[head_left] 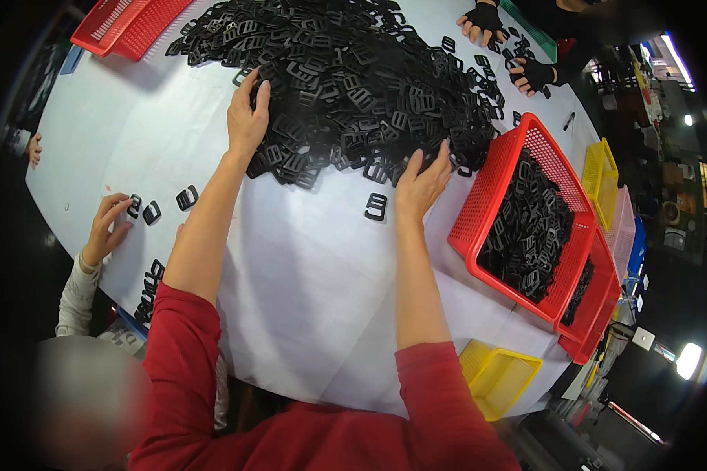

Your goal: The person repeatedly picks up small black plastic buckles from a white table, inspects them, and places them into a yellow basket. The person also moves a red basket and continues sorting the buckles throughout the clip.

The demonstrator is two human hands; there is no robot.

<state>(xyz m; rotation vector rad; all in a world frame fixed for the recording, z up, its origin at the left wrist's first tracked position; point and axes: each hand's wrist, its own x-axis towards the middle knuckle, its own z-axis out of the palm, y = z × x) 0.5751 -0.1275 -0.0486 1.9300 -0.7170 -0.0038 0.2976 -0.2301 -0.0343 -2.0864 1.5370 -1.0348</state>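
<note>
I see left hand (247,118) and right hand (423,184) spread open, holding nothing, on the near side of the buckle pile (346,78) mid-table (306,298); buckles look light, stiff, slick, so I'd pinch one by its frame.

You have one big pile of black buckles (346,78), too many to count. One buckle (376,206) lies alone near you. Right: three stacked red baskets (491,196), two yellow baskets (499,377). Far left: one red basket (130,27).
</note>
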